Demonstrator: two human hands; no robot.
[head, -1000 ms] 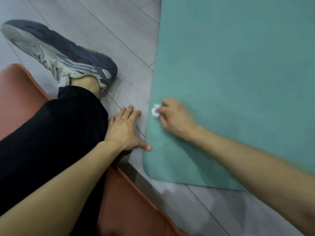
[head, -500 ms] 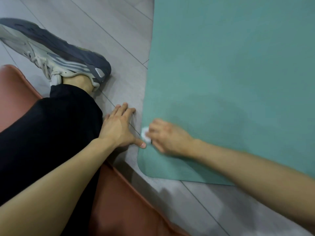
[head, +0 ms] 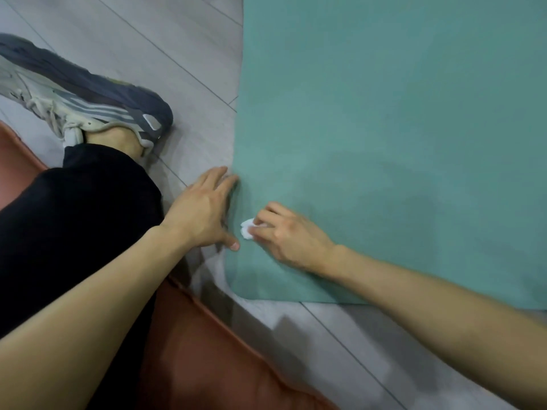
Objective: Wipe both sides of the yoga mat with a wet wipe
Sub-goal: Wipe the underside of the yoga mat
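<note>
A teal yoga mat (head: pixel 384 113) lies flat on the grey floor and fills the right and upper part of the view; its rounded near-left corner is visible. My right hand (head: pixel 291 235) pinches a small crumpled white wet wipe (head: pixel 247 227) and presses it on the mat close to the left edge. My left hand (head: pixel 204 213) lies flat with straight fingers on the floor at the mat's left edge, fingertips and thumb touching the edge.
My leg in black trousers (head: pixel 74 232) and a grey sneaker (head: pixel 88 105) rest on the floor to the left. A reddish-brown cushion (head: pixel 213 359) lies under me in the lower left. Grey floor planks (head: pixel 165 39) surround the mat.
My right hand with the wipe slid toward me along the mat's left edge and then a little inward. My left hand shifted right, up against the mat's edge.
</note>
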